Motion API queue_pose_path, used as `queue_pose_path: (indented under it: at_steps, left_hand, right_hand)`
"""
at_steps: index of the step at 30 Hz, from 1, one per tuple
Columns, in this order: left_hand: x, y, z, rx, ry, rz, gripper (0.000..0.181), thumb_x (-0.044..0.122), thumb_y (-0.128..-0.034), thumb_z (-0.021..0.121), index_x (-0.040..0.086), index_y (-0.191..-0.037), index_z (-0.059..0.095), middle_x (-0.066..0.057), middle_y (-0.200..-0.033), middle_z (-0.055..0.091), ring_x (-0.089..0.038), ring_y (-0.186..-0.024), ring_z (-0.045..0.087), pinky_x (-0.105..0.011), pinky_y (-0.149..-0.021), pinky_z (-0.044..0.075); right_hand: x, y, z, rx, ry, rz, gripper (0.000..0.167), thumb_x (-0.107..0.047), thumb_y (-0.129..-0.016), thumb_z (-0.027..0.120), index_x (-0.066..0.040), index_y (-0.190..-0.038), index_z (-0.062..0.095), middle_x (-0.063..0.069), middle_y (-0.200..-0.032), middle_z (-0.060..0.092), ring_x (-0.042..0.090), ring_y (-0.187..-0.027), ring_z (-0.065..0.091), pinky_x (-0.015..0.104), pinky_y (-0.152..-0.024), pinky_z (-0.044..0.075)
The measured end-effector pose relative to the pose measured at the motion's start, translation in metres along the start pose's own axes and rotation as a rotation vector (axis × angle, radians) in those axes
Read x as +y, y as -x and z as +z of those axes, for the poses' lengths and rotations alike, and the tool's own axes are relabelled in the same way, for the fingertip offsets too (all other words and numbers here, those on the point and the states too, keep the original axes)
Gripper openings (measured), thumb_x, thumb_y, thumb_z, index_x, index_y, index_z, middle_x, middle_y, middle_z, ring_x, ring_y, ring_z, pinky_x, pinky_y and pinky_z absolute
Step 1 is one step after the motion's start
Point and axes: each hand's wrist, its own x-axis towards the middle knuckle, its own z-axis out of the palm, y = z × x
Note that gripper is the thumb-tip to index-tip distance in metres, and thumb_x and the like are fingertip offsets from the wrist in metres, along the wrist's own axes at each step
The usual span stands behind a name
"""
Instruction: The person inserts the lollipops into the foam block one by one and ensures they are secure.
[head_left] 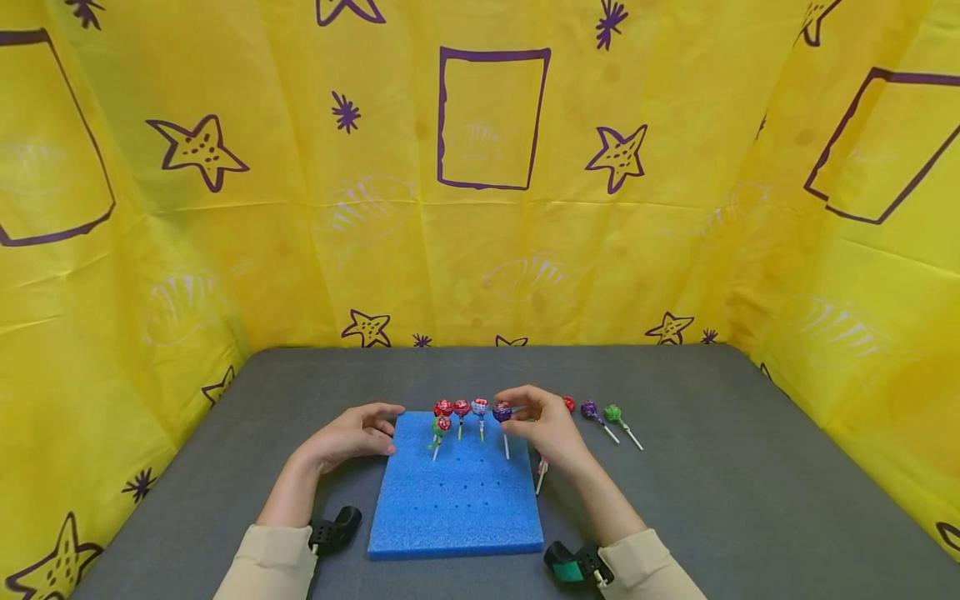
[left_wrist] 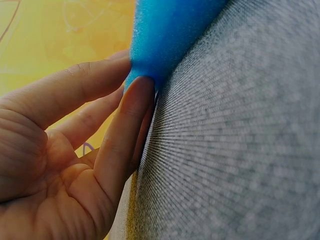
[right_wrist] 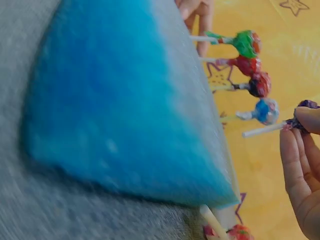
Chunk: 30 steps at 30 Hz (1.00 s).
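Observation:
A blue foam board [head_left: 456, 529] with rows of small holes lies flat on the table. Fingers and thumb of my left hand [head_left: 352, 435] hold its left edge near the far corner, and the foam is dented there in the left wrist view. With thumb and fingers my right hand [head_left: 553, 427] pinches a purple-wrapped lollipop [right_wrist: 306, 104] by its head. Its white stick points down over the board's far right part, its tip apart from the foam in the right wrist view. Several lollipops stand upright in the board, among them a green one [head_left: 442, 425] and a blue one [head_left: 480, 407].
Right of the board lie a purple lollipop [head_left: 589, 409], a green lollipop [head_left: 613, 413] and a red one [head_left: 569, 404], partly behind my right hand. Another lollipop [head_left: 542, 468] lies against the board's right edge. Yellow patterned cloth [head_left: 480, 275] encloses the grey table [head_left: 712, 483].

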Motion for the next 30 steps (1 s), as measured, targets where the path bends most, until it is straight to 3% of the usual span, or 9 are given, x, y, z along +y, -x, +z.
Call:
queue_pose_path:
  at_steps: [14, 30]
  left_hand:
    - [0.0, 0.001, 0.0, -0.005, -0.005, 0.012, 0.068, 0.014, -0.0844, 0.075, 0.004, -0.145, 0.045, -0.016, -0.113, 0.057, -0.022, -0.095, 0.055, -0.029, -0.08, 0.051]
    - [-0.002, 0.0, -0.002, -0.018, -0.011, 0.02, 0.068, 0.015, -0.084, 0.076, 0.004, -0.144, 0.045, -0.015, -0.112, 0.057, -0.021, -0.096, 0.055, -0.028, -0.08, 0.051]
  right_hand:
    - [-0.002, 0.004, 0.021, 0.008, -0.046, -0.049, 0.033, -0.007, -0.084, 0.076, -0.017, -0.115, 0.069, 0.01, -0.119, 0.069, 0.023, -0.096, 0.066, 0.031, -0.078, 0.056]
    - [0.002, 0.004, 0.034, -0.01, -0.115, -0.113, 0.032, -0.001, -0.084, 0.074, -0.008, -0.114, 0.066, 0.016, -0.12, 0.067, 0.031, -0.102, 0.068, 0.025, -0.078, 0.057]
